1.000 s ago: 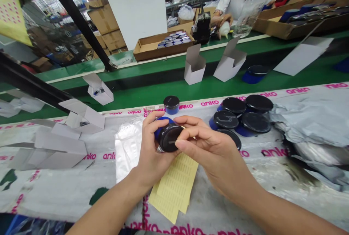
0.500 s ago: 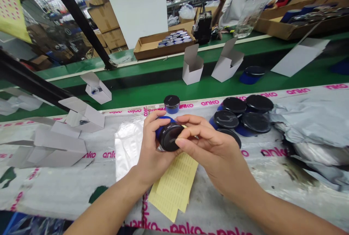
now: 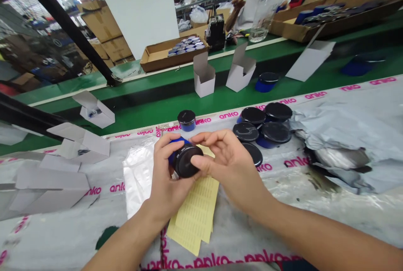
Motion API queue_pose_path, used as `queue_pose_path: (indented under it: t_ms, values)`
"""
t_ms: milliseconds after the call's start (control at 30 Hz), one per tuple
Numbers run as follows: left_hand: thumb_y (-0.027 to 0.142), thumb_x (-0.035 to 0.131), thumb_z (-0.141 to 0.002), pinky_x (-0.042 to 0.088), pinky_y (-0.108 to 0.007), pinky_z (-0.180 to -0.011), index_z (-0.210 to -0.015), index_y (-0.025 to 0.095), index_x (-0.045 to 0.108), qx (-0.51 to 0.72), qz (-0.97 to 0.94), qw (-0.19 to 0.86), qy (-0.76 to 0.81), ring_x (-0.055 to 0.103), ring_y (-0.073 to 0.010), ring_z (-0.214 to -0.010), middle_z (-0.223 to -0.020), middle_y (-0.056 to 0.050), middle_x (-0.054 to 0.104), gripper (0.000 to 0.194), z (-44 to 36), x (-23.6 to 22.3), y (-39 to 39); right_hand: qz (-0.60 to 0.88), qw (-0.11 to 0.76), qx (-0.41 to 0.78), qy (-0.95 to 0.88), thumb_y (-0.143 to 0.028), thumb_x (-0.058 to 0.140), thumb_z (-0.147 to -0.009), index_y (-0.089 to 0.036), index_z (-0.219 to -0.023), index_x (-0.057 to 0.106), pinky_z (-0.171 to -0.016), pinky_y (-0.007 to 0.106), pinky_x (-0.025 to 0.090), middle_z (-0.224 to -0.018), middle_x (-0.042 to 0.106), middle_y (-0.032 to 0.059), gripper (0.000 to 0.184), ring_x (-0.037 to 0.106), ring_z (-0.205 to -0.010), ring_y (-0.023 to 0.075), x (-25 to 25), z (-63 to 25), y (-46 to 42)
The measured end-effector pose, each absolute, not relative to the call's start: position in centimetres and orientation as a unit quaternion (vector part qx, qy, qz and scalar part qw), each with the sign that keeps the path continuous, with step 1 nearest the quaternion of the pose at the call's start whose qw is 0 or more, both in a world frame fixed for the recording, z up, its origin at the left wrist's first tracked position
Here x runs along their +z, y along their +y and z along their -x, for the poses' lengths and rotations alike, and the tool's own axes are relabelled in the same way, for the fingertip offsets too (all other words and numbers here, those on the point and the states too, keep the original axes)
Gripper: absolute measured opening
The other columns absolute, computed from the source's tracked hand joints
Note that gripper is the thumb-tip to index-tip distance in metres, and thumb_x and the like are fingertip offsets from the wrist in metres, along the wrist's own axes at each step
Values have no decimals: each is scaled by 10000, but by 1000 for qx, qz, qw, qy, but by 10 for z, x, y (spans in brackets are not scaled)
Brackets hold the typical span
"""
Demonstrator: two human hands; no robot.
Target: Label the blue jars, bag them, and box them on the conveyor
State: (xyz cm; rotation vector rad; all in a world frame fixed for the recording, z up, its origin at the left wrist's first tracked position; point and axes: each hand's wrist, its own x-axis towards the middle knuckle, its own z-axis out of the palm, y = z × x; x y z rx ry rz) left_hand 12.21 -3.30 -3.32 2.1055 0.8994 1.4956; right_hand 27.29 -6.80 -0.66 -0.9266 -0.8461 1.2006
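Note:
My left hand (image 3: pixel 168 174) is wrapped round a blue round device with a black cap (image 3: pixel 188 162), tilted so that its black face points up at me. White ON and OFF lettering shows on the cap's rim. My right hand (image 3: pixel 233 166) presses its thumb on that face, with its fingers curled at the upper edge. Under the hands lie yellow printed label sheets (image 3: pixel 197 216) and a pile of clear plastic bags (image 3: pixel 137 174). One similar device (image 3: pixel 187 120) stands just beyond, and several more (image 3: pixel 253 115) sit grouped to the right.
White open boxes (image 3: pixel 83 145) stand at the left; others (image 3: pixel 204 82) are on the green conveyor (image 3: pixel 151 103). A grey plastic bag (image 3: pixel 352 136) lies right. Behind are cardboard trays (image 3: pixel 151 59) of parts and a co-worker's hand (image 3: pixel 239 1) with a white object.
The view has shifted, moving most things left in the picture. My right thumb now lies flatter against the black face. The left hand keeps its hold on the device.

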Motion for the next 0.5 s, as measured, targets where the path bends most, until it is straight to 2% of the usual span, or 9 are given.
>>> queue_pose_path:
  t_ms: [67,133,167,267,333,433,500]
  values:
    - [362,933,-705,566,-434,-991,-1276,313,576,530,-747,216,338,603,-265,-1250,-1301,-73,596,675,-121,-32,-31,397,630,570,-347,-295,728,-864,-256,-878,529,-928,417,585,-1050,738,26,203,707,-1048,211,-5,-279,-63]
    - [402,935,-695,574,-433,-993,-1285,317,583,522,-748,226,341,624,-267,-1233,-1289,-68,617,693,-120,-29,-30,409,614,560,-378,-337,674,-921,-256,-938,569,-951,435,577,-1071,745,38,133,712,-1040,212,-1,-285,-61]
    - [403,919,-719,578,-429,-995,-1299,317,585,515,-755,231,335,628,-267,-1236,-1297,-70,623,674,-119,-28,-30,415,603,533,-424,-349,709,-900,-260,-989,598,-982,441,566,-1109,741,44,168,703,-1080,222,0,-287,-62]
    - [379,892,-761,587,-420,-1014,-1355,313,583,495,-777,231,313,616,-273,-1266,-1331,-82,624,673,-116,-26,-34,420,541,394,-613,-354,871,-764,-255,-1191,634,-1104,445,503,-1268,700,91,498,635,-1248,263,4,-288,-66]
    - [361,910,-734,605,-414,-1001,-1381,315,582,487,-781,230,314,605,-289,-1280,-1355,-89,609,727,-116,-23,-34,413,505,307,-693,-369,881,-763,-213,-1285,616,-1127,431,495,-1324,676,136,606,620,-1276,272,4,-289,-68]
    - [311,924,-711,640,-411,-953,-1445,385,524,481,-755,291,339,616,-289,-1265,-1491,-71,513,838,-117,-12,-33,403,539,199,-713,-358,762,-877,-180,-1351,589,-1092,390,530,-1316,689,140,534,659,-1220,248,5,-300,-62]
    - [269,893,-746,637,-449,-983,-1445,432,515,466,-743,331,349,591,-300,-1305,-1551,-43,457,812,-115,-1,-35,426,573,132,-688,-331,705,-904,-196,-1342,601,-1056,383,551,-1317,683,120,470,661,-1207,242,7,-318,-53]
